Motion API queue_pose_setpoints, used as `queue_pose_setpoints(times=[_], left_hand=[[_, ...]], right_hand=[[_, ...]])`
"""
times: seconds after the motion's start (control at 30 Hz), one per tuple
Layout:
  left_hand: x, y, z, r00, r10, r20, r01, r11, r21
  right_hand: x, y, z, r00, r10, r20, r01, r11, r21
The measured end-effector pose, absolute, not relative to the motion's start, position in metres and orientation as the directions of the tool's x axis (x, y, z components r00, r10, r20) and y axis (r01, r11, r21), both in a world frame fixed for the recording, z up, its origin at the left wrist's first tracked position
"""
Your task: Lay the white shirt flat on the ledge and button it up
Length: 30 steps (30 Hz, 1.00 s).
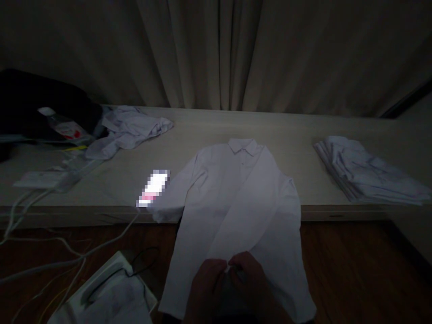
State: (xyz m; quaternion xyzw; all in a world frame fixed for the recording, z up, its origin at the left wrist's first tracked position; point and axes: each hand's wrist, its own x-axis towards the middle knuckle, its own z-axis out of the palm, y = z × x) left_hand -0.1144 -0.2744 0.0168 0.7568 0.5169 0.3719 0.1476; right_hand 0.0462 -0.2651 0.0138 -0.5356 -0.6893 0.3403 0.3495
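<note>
Both hands are meeting at the lower hem of the white shirt [236,202]: the left hand [207,283] and right hand [251,279] are each pinching the fabric in a closed grip, fingertips touching. The shirt is lying collar-away on the desk [286,130], stretching beyond the grip and hanging over the desk's near edge. A folded stack [367,168] is sitting well right of the grip, a crumpled shirt [130,128] far left.

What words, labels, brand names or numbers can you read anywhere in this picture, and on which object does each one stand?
None can be read.
Bottle at the left: a red and white label, too dark and blurred to read.
Lit screen beside the white shirt: pixelated, nothing legible.
The shirt, the folded stack and the hands show no print.
</note>
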Motion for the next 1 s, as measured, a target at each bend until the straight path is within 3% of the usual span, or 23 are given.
queue_pose_setpoints(times=[0.27, 0.53, 0.7, 0.87, 1.0], left_hand=[[-0.116, -0.274, 0.016, 0.242, 0.879, 0.411, 0.718, -0.448, 0.533], [-0.117, -0.275, 0.028, 0.279, 0.832, 0.48, 0.694, -0.52, 0.497], [-0.113, -0.279, 0.027, 0.224, 0.876, 0.428, 0.672, -0.457, 0.583], [-0.109, -0.281, 0.022, 0.062, 0.957, 0.283, 0.615, -0.26, 0.745], [-0.107, -0.278, 0.024, 0.005, 0.96, 0.278, 0.586, -0.228, 0.778]], right_hand=[[0.055, -0.271, 0.017, -0.229, 0.947, 0.225, 0.524, 0.315, -0.792], [0.058, -0.271, 0.024, -0.286, 0.943, 0.171, 0.581, 0.313, -0.751], [0.06, -0.271, 0.028, -0.296, 0.937, 0.183, 0.585, 0.33, -0.741], [0.06, -0.271, 0.031, -0.304, 0.932, 0.196, 0.612, 0.349, -0.71], [0.055, -0.271, 0.027, -0.266, 0.929, 0.259, 0.594, 0.369, -0.715]])
